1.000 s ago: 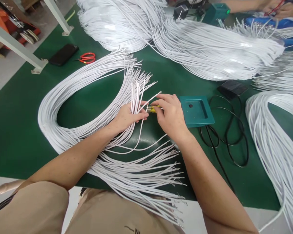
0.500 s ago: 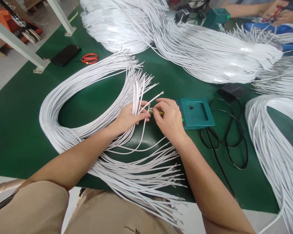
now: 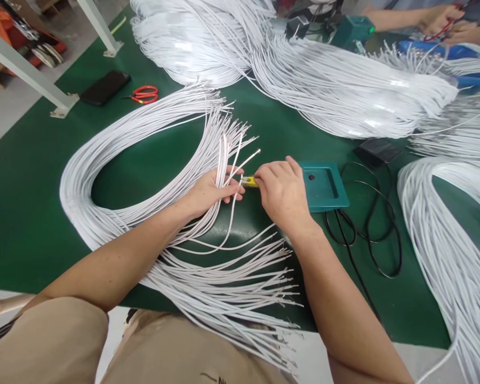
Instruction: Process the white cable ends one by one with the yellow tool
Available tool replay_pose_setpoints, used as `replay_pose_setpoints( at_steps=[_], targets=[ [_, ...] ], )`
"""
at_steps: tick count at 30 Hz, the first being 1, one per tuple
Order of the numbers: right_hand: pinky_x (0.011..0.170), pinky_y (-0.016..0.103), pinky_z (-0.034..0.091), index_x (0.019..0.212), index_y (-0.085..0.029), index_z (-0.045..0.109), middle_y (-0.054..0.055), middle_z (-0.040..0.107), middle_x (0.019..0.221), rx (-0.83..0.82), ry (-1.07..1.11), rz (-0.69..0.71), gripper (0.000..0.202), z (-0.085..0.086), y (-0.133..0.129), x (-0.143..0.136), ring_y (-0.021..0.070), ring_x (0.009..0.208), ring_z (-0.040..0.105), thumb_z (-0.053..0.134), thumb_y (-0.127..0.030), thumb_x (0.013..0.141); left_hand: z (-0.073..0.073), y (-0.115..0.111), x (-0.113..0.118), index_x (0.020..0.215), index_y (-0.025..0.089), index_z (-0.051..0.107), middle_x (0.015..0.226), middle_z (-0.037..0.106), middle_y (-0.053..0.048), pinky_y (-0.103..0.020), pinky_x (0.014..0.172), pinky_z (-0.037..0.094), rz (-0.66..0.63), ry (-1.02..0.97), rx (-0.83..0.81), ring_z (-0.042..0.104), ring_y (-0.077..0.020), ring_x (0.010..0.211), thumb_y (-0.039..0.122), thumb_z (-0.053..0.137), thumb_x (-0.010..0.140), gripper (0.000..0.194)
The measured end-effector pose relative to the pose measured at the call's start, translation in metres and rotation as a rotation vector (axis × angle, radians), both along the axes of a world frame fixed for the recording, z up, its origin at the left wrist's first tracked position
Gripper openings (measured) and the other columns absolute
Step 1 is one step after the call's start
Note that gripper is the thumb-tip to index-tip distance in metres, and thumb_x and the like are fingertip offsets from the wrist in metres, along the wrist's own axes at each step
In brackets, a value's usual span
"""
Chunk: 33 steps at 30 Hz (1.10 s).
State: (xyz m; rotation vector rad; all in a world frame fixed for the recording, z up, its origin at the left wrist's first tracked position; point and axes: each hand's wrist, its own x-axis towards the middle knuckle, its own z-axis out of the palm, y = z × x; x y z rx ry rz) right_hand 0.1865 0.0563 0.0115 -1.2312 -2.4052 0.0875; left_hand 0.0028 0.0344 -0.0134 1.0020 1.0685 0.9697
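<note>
Head view: our left grip (image 3: pixel 206 193) clamps several white cables (image 3: pixel 223 154) above the surface (image 3: pixel 144 160), apparently steadying one near the yellow tool (image 3: pixel 248 181). Our right grip (image 3: pixel 283 189) clamps that tool, seemingly for control. Smooth, flexible strands form a U-shaped bundle (image 3: pixel 77 194) with frayed-looking, fanned ends. We see a rectangular, recessed teal tray (image 3: pixel 310 201) beside our right grip.

Bright, even light here, white glare on the plastic-wrapped cables (image 3: pixel 344 88), a soft sheen on the desk (image 3: pixel 164 170), far corners soft, edges stretched.
</note>
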Motion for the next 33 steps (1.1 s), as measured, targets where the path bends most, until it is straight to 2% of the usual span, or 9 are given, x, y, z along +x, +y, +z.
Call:
replay_pose_setpoints(
  at_steps=[2,5,9,14,24,26,28,31,33],
  targets=[
    [0.106,0.049,0.026,0.093,-0.018,0.061,0.010,0.068,0.094,0.026,-0.109,-0.047,0.015,0.000,0.002,0.005,0.0263,0.094,0.055,0.047,-0.016,0.088,0.000,0.001,0.000,0.114,0.014,0.056,0.079,0.069,-0.004,-0.017,0.052,0.044,0.013,0.020,-0.001,0.069,-0.0131,0.068,0.024,0.072,0.075,0.044],
    [0.106,0.049,0.027,0.087,-0.018,0.061,0.008,0.067,0.081,-0.008,-0.193,-0.036,0.016,0.000,0.005,0.009,0.0251,0.084,0.055,0.046,-0.012,0.085,-0.001,0.001,0.002,0.113,0.014,0.056,0.078,0.068,-0.003,-0.019,0.055,0.048,0.029,0.054,0.007,0.069,-0.0136,0.069,0.023,0.071,0.075,0.042],
    [0.100,0.044,0.032,0.076,-0.020,0.059,0.007,0.065,0.075,-0.002,-0.174,-0.014,0.022,0.000,0.009,0.010,0.0241,0.083,0.052,0.043,-0.007,0.082,-0.004,0.002,0.004,0.112,0.015,0.055,0.078,0.068,-0.003,-0.020,0.058,0.052,0.047,0.101,0.012,0.070,-0.0141,0.070,0.021,0.071,0.075,0.041],
    [0.086,0.040,0.036,0.073,-0.020,0.060,0.007,0.062,0.069,0.043,-0.162,-0.019,0.025,-0.003,0.011,0.010,0.0245,0.080,0.046,0.042,-0.004,0.079,-0.009,0.004,0.006,0.111,0.015,0.053,0.076,0.068,-0.002,-0.020,0.057,0.053,0.058,0.168,0.037,0.070,-0.0140,0.068,0.019,0.068,0.076,0.039],
    [0.088,0.039,0.037,0.077,-0.019,0.060,0.005,0.060,0.065,0.057,-0.205,-0.049,0.023,-0.002,0.008,0.010,0.0231,0.078,0.048,0.043,-0.004,0.080,-0.018,0.007,0.008,0.108,0.016,0.053,0.073,0.068,-0.001,-0.021,0.055,0.055,0.062,0.268,0.041,0.071,-0.0167,0.066,0.017,0.069,0.074,0.038],
    [0.099,0.046,0.033,0.083,-0.019,0.062,0.006,0.063,0.072,0.078,-0.210,-0.064,0.019,0.001,0.006,0.012,0.0242,0.085,0.051,0.045,-0.009,0.084,-0.018,0.007,0.008,0.108,0.016,0.053,0.074,0.069,-0.001,-0.022,0.055,0.056,0.064,0.248,0.035,0.071,-0.0171,0.067,0.018,0.070,0.073,0.039],
    [0.108,0.056,0.021,0.097,-0.017,0.062,0.010,0.067,0.094,0.133,-0.194,-0.151,0.018,0.003,0.004,0.016,0.0279,0.103,0.051,0.047,-0.018,0.088,-0.019,0.008,0.007,0.108,0.015,0.053,0.075,0.069,-0.002,-0.022,0.055,0.056,0.065,0.225,0.030,0.071,-0.0175,0.067,0.018,0.072,0.073,0.040],
    [0.107,0.066,0.014,0.118,-0.014,0.057,0.018,0.056,0.129,0.190,-0.167,-0.362,0.031,0.000,0.004,0.025,0.0350,0.126,0.039,0.046,-0.028,0.092,-0.018,0.008,0.006,0.108,0.015,0.054,0.077,0.069,-0.003,-0.022,0.055,0.055,0.056,0.191,0.012,0.071,-0.0175,0.068,0.019,0.073,0.072,0.041],
    [0.106,0.067,0.016,0.125,-0.013,0.053,0.020,0.050,0.136,0.186,-0.179,-0.412,0.037,-0.004,0.006,0.030,0.0364,0.130,0.036,0.044,-0.030,0.093,-0.016,0.008,0.005,0.106,0.014,0.054,0.077,0.069,-0.004,-0.022,0.055,0.054,0.053,0.182,-0.005,0.071,-0.0172,0.067,0.018,0.074,0.071,0.040]
  ],
)
